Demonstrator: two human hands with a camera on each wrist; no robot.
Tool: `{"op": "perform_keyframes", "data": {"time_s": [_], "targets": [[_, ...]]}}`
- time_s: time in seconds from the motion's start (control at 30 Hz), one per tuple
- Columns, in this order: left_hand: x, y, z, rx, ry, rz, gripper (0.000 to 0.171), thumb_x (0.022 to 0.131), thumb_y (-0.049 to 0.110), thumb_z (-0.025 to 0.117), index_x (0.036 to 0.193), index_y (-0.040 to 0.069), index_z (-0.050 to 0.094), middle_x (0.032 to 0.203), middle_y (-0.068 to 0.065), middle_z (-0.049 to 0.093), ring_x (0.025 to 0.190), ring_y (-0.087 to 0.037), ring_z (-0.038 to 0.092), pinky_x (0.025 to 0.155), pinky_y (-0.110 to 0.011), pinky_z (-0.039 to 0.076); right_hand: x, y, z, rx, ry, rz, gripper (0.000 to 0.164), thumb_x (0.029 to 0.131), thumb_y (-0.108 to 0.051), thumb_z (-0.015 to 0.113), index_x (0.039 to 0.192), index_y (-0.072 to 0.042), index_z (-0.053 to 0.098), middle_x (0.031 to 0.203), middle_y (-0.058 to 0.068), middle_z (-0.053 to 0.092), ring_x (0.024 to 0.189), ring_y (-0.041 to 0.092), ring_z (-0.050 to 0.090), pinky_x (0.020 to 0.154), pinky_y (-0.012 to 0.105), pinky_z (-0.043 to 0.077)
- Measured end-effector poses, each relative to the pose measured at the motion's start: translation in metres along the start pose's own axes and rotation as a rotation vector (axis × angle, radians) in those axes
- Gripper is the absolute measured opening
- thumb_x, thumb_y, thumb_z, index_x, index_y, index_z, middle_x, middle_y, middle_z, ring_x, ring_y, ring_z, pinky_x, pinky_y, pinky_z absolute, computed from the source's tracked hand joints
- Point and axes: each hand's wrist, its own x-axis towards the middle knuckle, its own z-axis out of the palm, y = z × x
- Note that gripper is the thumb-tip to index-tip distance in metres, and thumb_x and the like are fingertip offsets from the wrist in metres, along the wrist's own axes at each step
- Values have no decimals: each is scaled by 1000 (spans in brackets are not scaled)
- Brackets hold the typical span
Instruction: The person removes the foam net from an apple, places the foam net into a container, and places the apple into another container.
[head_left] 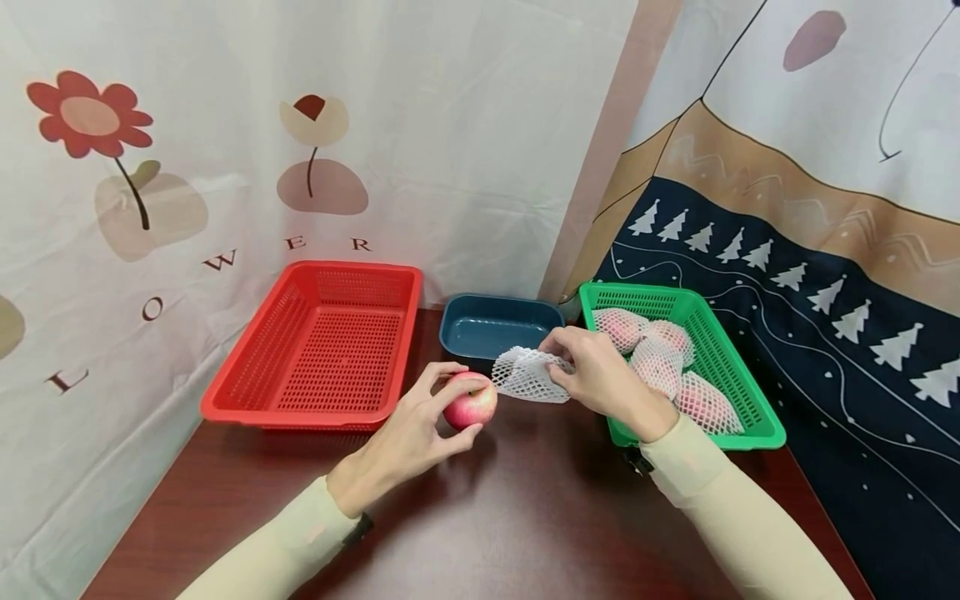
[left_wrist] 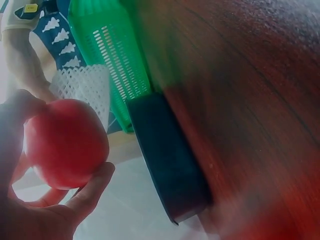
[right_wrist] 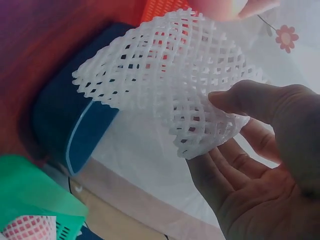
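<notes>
A bare red apple (head_left: 470,402) is gripped in my left hand (head_left: 412,433), thumb below and fingers over its top. Just to its right, my right hand (head_left: 600,375) pinches a white foam mesh sleeve (head_left: 531,375) between thumb and fingers. In the right wrist view the sleeve (right_wrist: 150,70) spreads out flattened from the right hand's thumb, and nothing is inside it. The left wrist view has the apple (left_wrist: 67,144) close up, with the sleeve (left_wrist: 82,85) behind it. Whether apple and sleeve touch I cannot tell.
A red basket (head_left: 408,333) stands at the left with nothing in it. Behind the hands is a dark blue tray (head_left: 502,302). At the right, a green basket (head_left: 738,367) holds several apples (head_left: 705,404) in foam sleeves. Printed curtains (head_left: 465,125) hang behind the brown table (head_left: 480,517).
</notes>
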Motion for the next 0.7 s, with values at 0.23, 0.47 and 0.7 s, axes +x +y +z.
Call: {"op": "perform_keyframes", "data": {"time_s": [0.23, 0.47, 0.7], "targets": [[-2, -2, 2, 14, 20, 11, 62, 91, 23, 98, 148, 22, 75, 151, -18, 64, 138, -29, 70, 102, -40, 70, 11, 2, -5, -9, -26, 52, 17, 101, -5, 88, 117, -6, 82, 109, 13, 84, 88, 22, 69, 83, 42, 68], [-3, -2, 2, 7, 10, 2, 61, 92, 23, 98, 148, 21, 75, 150, -18, 63, 136, -27, 71, 95, -32, 68, 22, 4, -9, -35, -35, 66, 14, 102, -7, 87, 114, -4, 82, 106, 15, 84, 88, 24, 72, 85, 47, 70], [-4, -3, 3, -2, 10, 1, 61, 91, 22, 98, 147, 19, 75, 149, -19, 63, 134, -28, 71, 93, -36, 69, 34, 6, -12, -47, -34, 75, 13, 104, -10, 87, 114, -4, 82, 105, 16, 84, 90, 26, 75, 86, 48, 70]]}}
